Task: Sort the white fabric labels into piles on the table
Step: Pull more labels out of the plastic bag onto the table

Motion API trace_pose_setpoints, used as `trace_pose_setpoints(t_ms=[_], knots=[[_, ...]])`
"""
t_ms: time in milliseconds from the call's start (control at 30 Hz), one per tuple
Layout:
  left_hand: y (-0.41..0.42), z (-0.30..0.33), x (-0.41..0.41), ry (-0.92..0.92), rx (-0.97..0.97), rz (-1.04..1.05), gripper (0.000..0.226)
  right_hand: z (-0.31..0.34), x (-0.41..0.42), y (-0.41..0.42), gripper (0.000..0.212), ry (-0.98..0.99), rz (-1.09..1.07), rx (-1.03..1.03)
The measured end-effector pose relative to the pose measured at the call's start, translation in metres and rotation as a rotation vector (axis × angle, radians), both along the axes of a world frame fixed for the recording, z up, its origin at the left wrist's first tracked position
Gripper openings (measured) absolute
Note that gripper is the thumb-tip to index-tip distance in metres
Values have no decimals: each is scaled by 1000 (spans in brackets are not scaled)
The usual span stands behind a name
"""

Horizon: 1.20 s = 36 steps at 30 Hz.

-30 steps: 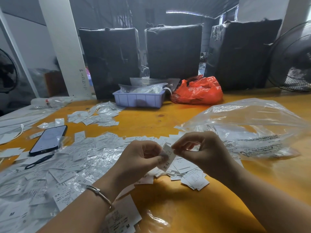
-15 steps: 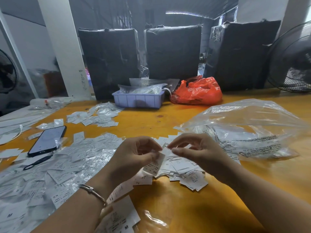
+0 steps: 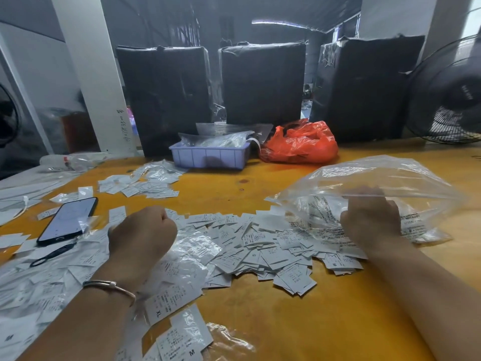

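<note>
- The left hand (image 3: 142,230) rested as a curled fist on the near-left spread of white fabric labels (image 3: 260,246); whether it pinched a label could not be told.
- The right hand (image 3: 371,217) reached into the mouth of the clear plastic bag (image 3: 377,183) at the right, fingers bent (what they held, if anything, was hidden behind the film).
- The labels lay loose across the middle of the yellow table (image 3: 299,321), with a smaller pile (image 3: 140,182) farther left.
- To do the step well, I judged: draw out few at a time and read each size mark before placing.
- Readable marks: "XL" (image 3: 158,313), "M" (image 3: 192,352), "S" (image 3: 254,255); the bag's print was too blurred.
</note>
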<state>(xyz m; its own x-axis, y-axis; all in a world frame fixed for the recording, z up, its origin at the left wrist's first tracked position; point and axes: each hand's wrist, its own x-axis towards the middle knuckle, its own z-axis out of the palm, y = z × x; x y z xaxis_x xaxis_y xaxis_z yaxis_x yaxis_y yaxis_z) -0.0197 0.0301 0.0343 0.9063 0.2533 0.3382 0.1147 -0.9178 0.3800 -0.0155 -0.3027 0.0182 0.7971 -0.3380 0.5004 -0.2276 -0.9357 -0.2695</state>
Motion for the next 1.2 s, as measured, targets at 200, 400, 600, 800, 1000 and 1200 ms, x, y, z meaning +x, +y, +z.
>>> trace_pose_setpoints(t_ms=[200, 400, 600, 800, 1000, 1200], knots=[[-1, -7, 2, 108, 59, 16, 20, -9, 10, -12, 17, 262, -37, 41], [-4, -13, 4, 83, 26, -90, 18, -9, 11, -12, 11, 171, -19, 67], [-15, -15, 0, 42, -104, -369, 22, -3, 8, -5, 16, -171, -6, 42], [-22, -17, -5, 60, -176, -495, 25, -9, 9, -6, 16, 321, 51, -47], [-25, -17, -6, 36, -160, -537, 23, -8, 13, -7, 14, 126, 26, 2], [-27, -19, -6, 53, -177, -557, 22, -14, 15, -10, 50, 240, 122, 52]])
